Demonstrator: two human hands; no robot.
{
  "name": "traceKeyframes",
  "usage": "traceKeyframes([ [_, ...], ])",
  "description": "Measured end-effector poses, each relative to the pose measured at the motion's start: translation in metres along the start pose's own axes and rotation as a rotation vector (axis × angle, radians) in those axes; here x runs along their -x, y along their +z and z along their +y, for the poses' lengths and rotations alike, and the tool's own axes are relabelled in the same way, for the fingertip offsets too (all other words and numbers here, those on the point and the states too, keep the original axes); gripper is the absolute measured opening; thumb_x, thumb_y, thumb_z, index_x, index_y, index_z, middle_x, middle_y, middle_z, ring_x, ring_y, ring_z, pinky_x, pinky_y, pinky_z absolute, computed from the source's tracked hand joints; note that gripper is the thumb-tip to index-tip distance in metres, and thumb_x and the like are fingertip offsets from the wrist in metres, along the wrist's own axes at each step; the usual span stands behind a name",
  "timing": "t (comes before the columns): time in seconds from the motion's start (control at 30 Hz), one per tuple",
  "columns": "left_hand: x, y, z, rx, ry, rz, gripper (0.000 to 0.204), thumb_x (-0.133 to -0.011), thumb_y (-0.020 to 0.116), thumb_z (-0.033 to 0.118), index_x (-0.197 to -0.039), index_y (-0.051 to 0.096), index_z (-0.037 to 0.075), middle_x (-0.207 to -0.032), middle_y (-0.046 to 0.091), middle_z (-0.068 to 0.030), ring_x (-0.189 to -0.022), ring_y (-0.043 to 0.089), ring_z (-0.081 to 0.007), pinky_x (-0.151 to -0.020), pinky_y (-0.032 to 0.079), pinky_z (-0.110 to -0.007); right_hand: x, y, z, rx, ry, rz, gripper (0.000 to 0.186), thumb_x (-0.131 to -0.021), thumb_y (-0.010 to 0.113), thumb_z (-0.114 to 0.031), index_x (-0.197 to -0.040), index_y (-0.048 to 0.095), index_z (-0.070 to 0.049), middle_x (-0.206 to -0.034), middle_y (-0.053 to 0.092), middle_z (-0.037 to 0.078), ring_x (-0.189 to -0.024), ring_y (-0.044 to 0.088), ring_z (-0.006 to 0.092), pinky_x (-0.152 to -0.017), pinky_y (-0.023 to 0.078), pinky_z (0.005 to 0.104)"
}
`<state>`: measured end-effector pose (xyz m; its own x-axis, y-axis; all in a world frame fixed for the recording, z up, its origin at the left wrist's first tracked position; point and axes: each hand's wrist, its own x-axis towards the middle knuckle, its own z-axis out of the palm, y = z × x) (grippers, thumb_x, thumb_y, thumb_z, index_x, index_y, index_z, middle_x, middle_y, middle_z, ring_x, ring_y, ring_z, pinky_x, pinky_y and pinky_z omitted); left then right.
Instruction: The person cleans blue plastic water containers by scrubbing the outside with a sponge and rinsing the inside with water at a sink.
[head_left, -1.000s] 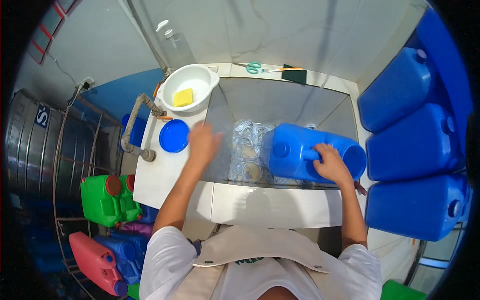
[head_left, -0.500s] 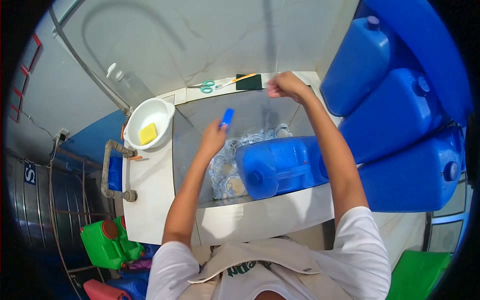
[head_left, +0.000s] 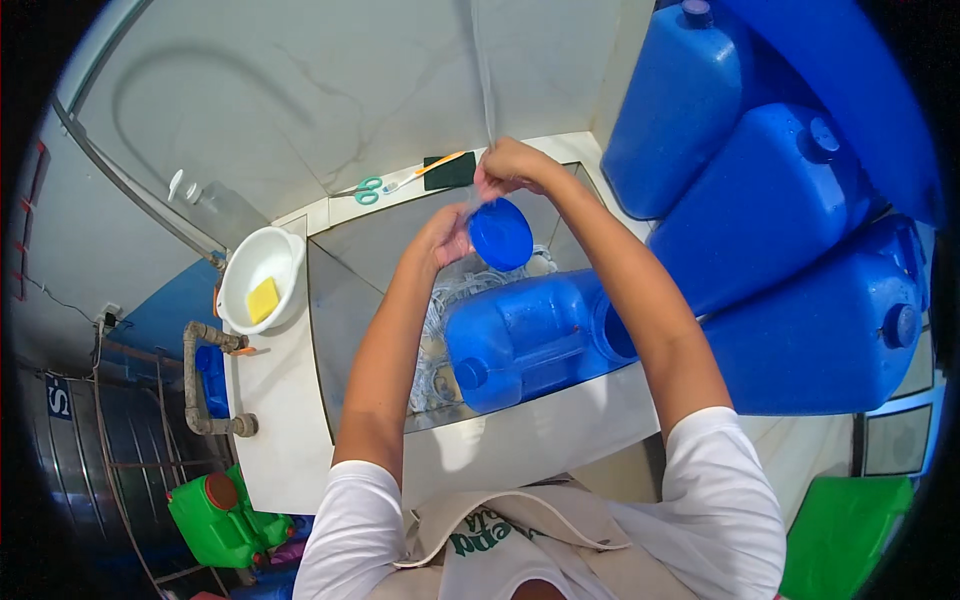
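My left hand [head_left: 443, 237] holds a round blue lid [head_left: 501, 235] up over the sink basin [head_left: 345, 285]. My right hand [head_left: 510, 166] is closed just above the lid, fingers pinched near a thin stream of water [head_left: 484, 80] that falls from above. Below both hands a blue jerrycan [head_left: 530, 340] lies on its side in the basin, on top of crumpled clear plastic [head_left: 440, 320].
A white bowl [head_left: 258, 275] with a yellow sponge [head_left: 263, 299] sits on the counter at left. Scissors [head_left: 366, 190] and a brush [head_left: 430, 170] lie on the back ledge. Stacked blue jerrycans [head_left: 790, 220] fill the right. Green containers [head_left: 215, 510] stand on the floor at lower left.
My left hand has lifted the blue lid from the counter up over the basin. My right hand left the jerrycan and rose to the water stream above the lid.
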<state>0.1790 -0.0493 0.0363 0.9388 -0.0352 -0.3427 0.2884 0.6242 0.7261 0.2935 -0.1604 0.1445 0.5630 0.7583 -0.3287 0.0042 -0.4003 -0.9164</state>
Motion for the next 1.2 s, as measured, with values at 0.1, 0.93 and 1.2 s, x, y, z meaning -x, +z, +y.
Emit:
traceKeyframes([
  [0.1,0.001,-0.002,0.007,-0.009,-0.005,-0.019,0.026,-0.090,0.043,0.018,-0.107,0.052,0.000,-0.100,0.061,-0.0106,-0.084,0.063,-0.0197,-0.077,0.054,-0.036,-0.001,0.000,-0.004,0.176,-0.032,-0.075,0.017,-0.079,0.046,-0.001,-0.082,0.060,0.007,-0.076,0.061,0.015,-0.065,0.064,0.0218,-0.062,0.056,0.0317],
  [0.93,0.094,0.129,-0.062,-1.600,0.702,0.224,0.024,-0.078,0.060,0.018,-0.093,0.058,0.001,-0.087,0.061,-0.0172,-0.085,0.058,-0.0353,-0.075,0.047,-0.044,0.044,-0.004,0.081,1.236,-0.939,0.162,0.038,-0.079,0.049,-0.005,-0.114,0.060,-0.014,-0.090,0.054,0.009,-0.090,0.053,0.0261,-0.078,0.042,0.0380],
  [1.2,0.139,0.120,-0.122,-1.845,0.670,0.101,0.027,-0.066,0.064,0.014,-0.089,0.055,0.003,-0.068,0.061,-0.0144,-0.058,0.060,-0.0329,-0.051,0.048,-0.043,0.033,0.016,0.071,1.088,-0.943,0.229,0.036,-0.072,0.057,-0.004,-0.107,0.064,-0.012,-0.092,0.052,0.012,-0.090,0.050,0.0292,-0.075,0.040,0.0392],
])
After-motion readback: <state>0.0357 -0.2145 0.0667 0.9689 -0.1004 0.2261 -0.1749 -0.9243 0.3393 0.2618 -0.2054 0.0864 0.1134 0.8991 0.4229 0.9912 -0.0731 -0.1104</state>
